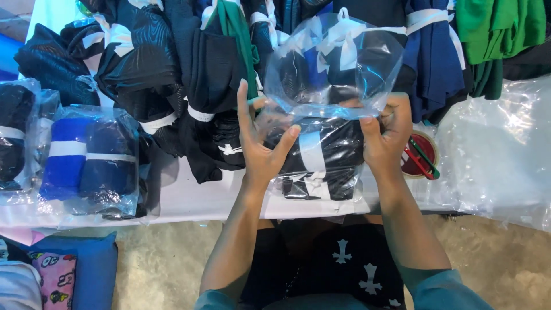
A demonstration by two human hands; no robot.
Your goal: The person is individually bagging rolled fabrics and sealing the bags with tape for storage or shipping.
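Gripping a clear plastic bag [327, 86] over a white-banded black bundle [321, 158], left hand [261, 149] spread, right hand [385, 135] pinching.

- Between my left hand [261, 152] and my right hand [384, 135] I hold a clear plastic bag [330, 74], mouth upward, with a black folded garment banded in white [318, 158] in its lower part.
- At the left on the desk [195, 201] lies a sealed clear bag with blue rolls [92, 161].
- Further left, another clear bag with dark cloth [17, 138].
- At the right lies a heap of empty clear bags [499, 155].
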